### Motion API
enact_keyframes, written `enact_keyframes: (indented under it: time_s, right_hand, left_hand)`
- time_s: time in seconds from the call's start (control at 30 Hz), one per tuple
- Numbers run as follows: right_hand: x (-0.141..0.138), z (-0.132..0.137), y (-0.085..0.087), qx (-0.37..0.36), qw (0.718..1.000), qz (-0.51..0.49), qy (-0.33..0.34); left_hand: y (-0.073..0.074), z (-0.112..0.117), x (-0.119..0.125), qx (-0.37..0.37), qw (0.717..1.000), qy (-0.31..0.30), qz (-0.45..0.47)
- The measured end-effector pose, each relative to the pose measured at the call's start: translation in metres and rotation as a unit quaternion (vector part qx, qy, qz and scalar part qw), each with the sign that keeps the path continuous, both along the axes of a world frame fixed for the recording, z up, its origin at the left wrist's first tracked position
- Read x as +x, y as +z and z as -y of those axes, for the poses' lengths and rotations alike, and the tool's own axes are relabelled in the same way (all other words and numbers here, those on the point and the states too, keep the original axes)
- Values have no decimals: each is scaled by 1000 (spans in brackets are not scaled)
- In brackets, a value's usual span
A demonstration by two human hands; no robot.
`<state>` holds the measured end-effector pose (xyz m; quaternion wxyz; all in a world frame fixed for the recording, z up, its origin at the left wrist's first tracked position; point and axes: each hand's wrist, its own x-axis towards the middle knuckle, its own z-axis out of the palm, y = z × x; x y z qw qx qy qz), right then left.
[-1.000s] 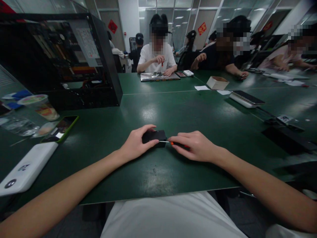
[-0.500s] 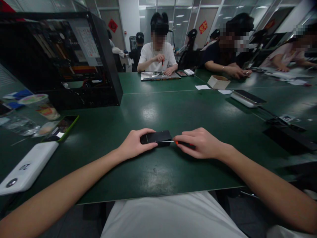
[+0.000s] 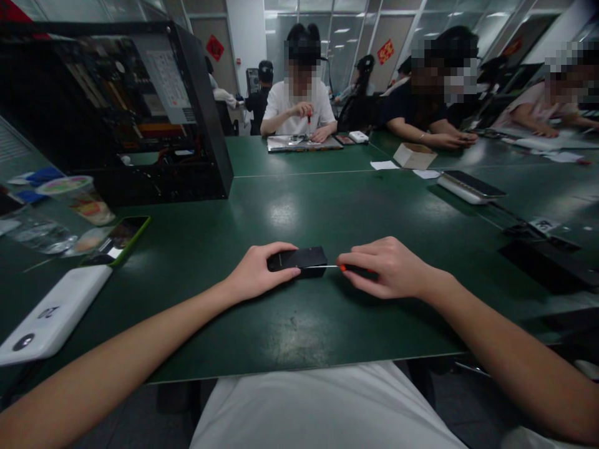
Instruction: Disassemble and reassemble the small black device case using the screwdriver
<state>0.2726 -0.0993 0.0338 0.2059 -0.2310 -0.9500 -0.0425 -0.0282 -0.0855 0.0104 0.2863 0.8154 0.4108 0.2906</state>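
Observation:
A small black rectangular box (image 3: 311,258), perhaps a power adapter, rests on the green table (image 3: 281,324). My left hand (image 3: 257,272) grips its left end between thumb and fingers. My right hand (image 3: 390,268) is closed on a screwdriver (image 3: 332,267) with a red and black handle and a thin metal shaft. The shaft points left and lies along the box's near upper edge, its tip close to my left thumb. Whether the tip sits in a seam I cannot tell.
At the left stand an open black computer case (image 3: 201,118), a plastic cup (image 3: 79,196), a green-edged phone (image 3: 121,240) and a white power bank (image 3: 56,315). A paper box (image 3: 414,156) and a black device (image 3: 547,265) lie right. People work across the table.
My right hand has shifted slightly right, drawing the screwdriver back, so more of its shaft shows. My left hand keeps its hold on the black box.

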Motion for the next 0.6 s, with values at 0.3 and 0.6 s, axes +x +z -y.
enact_keyframes:
  time_s: [0.3,0.6]
  right_hand:
    - [1,0,-1,-1,1000,3,-1]
    - [2,1,0,1,1000,6,-5]
  left_hand:
    - [1,1,1,-3,1000,2,-6]
    - [2,1,1,1,1000,-1,-4]
